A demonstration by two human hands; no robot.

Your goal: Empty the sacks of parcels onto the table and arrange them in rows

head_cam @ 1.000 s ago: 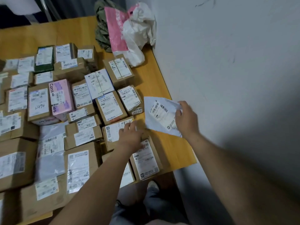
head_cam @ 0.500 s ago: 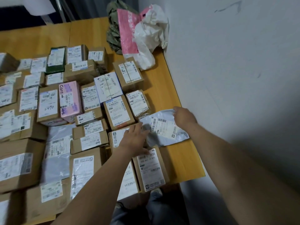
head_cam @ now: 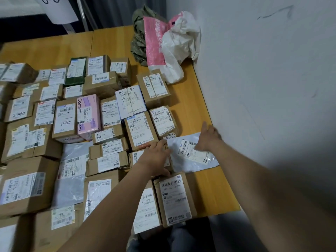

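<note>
— Where does the white mailer (head_cam: 190, 165) lie?
— Flat on the counter (head_cam: 211, 190), at the right end of the parcels, near the wall (head_cam: 263, 88). Its label faces up, and its left edge meets a brown box (head_cam: 135, 157).
— And the person's hands?
— The right hand (head_cam: 207, 138) lies palm down on the mailer's far edge. Its fingers are straight and pressing on the plastic, and nothing is pinched.
— The left one?
— The left hand (head_cam: 156, 157) covers the brown box just beside the mailer. Its fingers bend over the box's right edge and the thumb reaches the near side. Whether it grips the box or only rests on it cannot be told.
— The other parcels?
— They are mostly cardboard boxes with labels up, packed side by side in rough rows across the counter to the left. A pink box (head_cam: 89, 113) sits among them, with a dark green box (head_cam: 75, 71) farther back and a grey mailer (head_cam: 72, 171) nearer the front. A labelled box (head_cam: 174, 199) lies at the near edge, just below the left hand.
— The sacks?
— They are heaped in the far corner against the wall. There is an olive sack (head_cam: 138, 48), a pink bag (head_cam: 154, 42) and a white bag (head_cam: 179, 42), all crumpled and well apart from both hands.
</note>
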